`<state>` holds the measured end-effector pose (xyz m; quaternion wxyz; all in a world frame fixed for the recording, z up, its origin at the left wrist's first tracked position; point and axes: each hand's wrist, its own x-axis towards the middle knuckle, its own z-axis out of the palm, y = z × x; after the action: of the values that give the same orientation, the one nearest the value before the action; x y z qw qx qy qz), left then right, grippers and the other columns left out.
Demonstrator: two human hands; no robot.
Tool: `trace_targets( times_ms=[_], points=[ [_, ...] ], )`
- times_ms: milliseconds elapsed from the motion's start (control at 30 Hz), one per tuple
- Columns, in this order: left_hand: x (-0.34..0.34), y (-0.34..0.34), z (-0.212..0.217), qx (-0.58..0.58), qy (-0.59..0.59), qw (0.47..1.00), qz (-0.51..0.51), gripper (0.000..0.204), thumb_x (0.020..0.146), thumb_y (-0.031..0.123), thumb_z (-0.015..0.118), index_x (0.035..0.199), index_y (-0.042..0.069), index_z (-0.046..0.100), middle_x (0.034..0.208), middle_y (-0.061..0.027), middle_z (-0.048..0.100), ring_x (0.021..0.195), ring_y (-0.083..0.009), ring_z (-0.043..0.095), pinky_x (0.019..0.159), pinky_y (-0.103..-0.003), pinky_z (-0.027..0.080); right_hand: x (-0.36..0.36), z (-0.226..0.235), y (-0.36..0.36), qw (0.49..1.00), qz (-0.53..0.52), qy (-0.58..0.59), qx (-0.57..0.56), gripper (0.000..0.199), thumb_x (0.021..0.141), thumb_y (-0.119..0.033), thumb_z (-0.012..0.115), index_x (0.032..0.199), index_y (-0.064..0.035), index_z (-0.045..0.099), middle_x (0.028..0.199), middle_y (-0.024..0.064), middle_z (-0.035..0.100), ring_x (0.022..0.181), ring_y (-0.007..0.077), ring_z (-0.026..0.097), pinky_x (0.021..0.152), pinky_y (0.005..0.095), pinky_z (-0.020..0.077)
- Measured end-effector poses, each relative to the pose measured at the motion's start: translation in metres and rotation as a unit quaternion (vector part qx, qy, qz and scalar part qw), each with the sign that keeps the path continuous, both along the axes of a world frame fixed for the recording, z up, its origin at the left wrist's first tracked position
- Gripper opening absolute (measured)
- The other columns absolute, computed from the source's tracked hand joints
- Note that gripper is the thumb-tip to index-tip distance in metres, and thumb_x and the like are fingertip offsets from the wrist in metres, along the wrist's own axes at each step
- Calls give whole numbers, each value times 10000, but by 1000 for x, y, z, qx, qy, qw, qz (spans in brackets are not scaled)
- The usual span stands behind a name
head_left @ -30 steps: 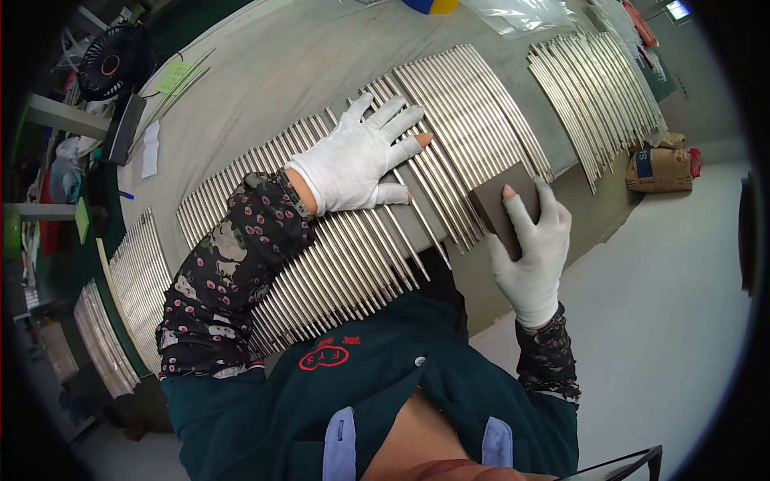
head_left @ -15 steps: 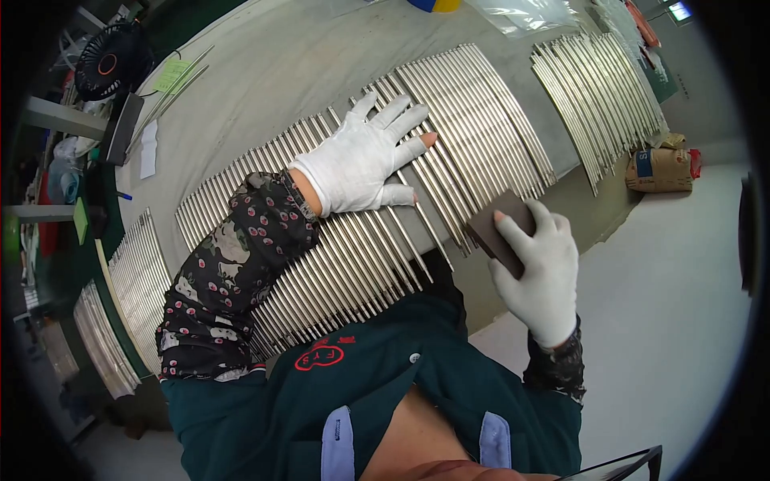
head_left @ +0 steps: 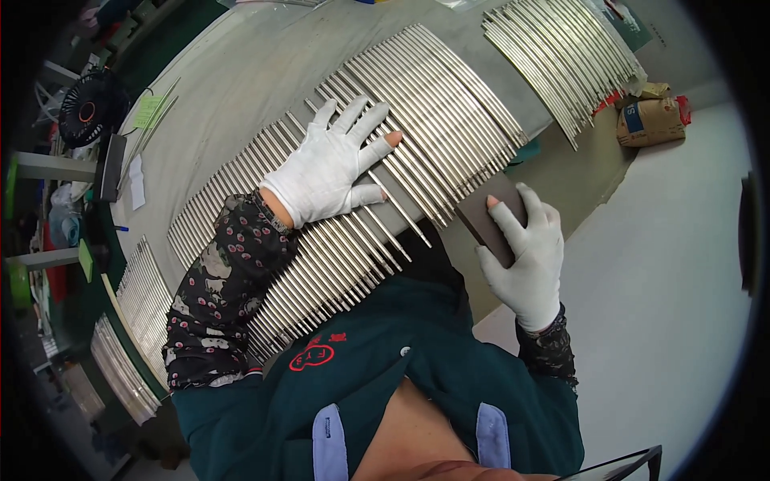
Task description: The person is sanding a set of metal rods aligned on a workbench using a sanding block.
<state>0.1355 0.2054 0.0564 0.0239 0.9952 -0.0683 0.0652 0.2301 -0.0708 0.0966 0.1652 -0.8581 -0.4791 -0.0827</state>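
My left hand (head_left: 325, 164), in a white glove with bare thumb and fingertip showing, lies flat with fingers spread on slim metal rods. Under and left of it, a row of shiny rods (head_left: 337, 260) runs side by side. To its right lies a denser bank of rods (head_left: 425, 92), with a narrow gap and a few loose rods between the two. My gloved right hand (head_left: 533, 268) grips a dark grey-brown rectangular block (head_left: 505, 191), fingers over its top and thumb at its near side. The block is beside the near ends of the right bank; whether it touches them I cannot tell.
Another rod bundle (head_left: 561, 60) lies at the far right, near a brown paper bag (head_left: 651, 122). More rods (head_left: 144, 284) lie at the left. A black fan (head_left: 90, 104), a green note (head_left: 147, 111) and a white paper strip (head_left: 137, 181) are at the far left.
The whole view has shifted, so the rods and table appear farther up and left. Relative to the rods, the block has moved slightly right and toward me. My left hand stays spread on them.
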Motion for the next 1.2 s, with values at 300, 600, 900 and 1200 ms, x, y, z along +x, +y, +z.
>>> trace_targets(
  times_ms=[300,600,900,1200],
  points=[
    [6,-3,-1,6,-1,1000,11,715,838,539,548,1396,111,415,1478,-209,294,1369,-413,252,1107,-585,182,11,-18,42,999,25,-39,13,551,626,-157,729,1163,-135,607,1236,197,485,1008,354,511,828,425,453],
    [7,-4,1,6,32,999,7,785,818,549,568,1422,93,358,1490,-218,255,1381,-422,218,1111,-585,169,9,-11,20,996,46,-76,-14,528,639,-191,736,1148,-153,604,1226,218,478,972,347,530,743,415,463],
    [6,-1,1,0,49,999,11,815,810,538,578,1452,120,302,1514,-223,196,1388,-441,188,1116,-580,159,5,-4,-5,998,26,-53,-12,555,619,-160,732,1160,-161,608,1275,221,464,1036,355,505,858,431,435],
    [7,-3,-1,10,-3,1000,7,773,826,568,556,1404,81,399,1473,-211,299,1371,-404,252,1107,-577,188,6,-22,57,996,37,-72,23,563,628,-200,745,1170,-163,595,1238,205,474,998,331,510,760,411,445]
  ],
)
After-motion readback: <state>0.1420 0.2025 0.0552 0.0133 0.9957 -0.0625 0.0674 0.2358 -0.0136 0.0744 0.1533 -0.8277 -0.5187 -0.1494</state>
